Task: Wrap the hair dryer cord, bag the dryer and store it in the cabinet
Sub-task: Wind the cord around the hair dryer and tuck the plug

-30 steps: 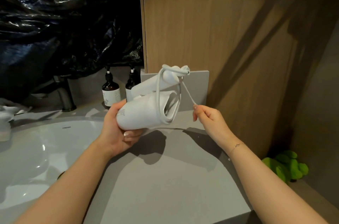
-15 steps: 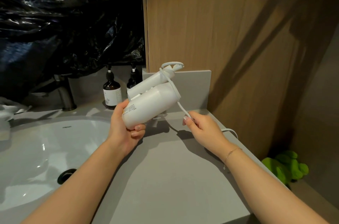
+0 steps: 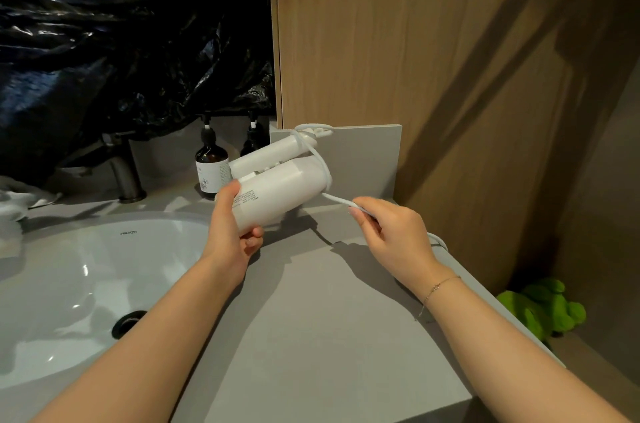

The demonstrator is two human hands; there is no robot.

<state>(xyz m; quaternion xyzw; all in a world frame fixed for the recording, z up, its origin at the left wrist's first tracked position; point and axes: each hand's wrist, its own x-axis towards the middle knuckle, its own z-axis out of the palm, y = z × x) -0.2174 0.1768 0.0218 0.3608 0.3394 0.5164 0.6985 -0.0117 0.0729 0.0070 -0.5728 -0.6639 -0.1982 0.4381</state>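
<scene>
A white folded hair dryer (image 3: 277, 189) is held above the grey counter (image 3: 311, 336), barrel pointing up and right, with its handle folded alongside. My left hand (image 3: 232, 232) grips the barrel's lower end. The white cord (image 3: 337, 199) loops over the handle tip and around the barrel's far end, then runs down to my right hand (image 3: 394, 235), which pinches it just right of the dryer. More cord trails behind that hand over the counter's right edge. No bag or cabinet door handle is visible.
A white sink basin (image 3: 79, 284) with a metal tap (image 3: 123, 170) lies at the left. Two dark pump bottles (image 3: 211, 163) stand behind the dryer. Black plastic sheeting (image 3: 121, 42) covers the mirror area. A wooden panel (image 3: 398, 42) rises at the right; a green plush toy (image 3: 543, 308) lies below.
My right hand brought the cord down from beside the handle tip, past the barrel's end, and now holds it lower and to the right. The dryer has tilted slightly in my left hand.
</scene>
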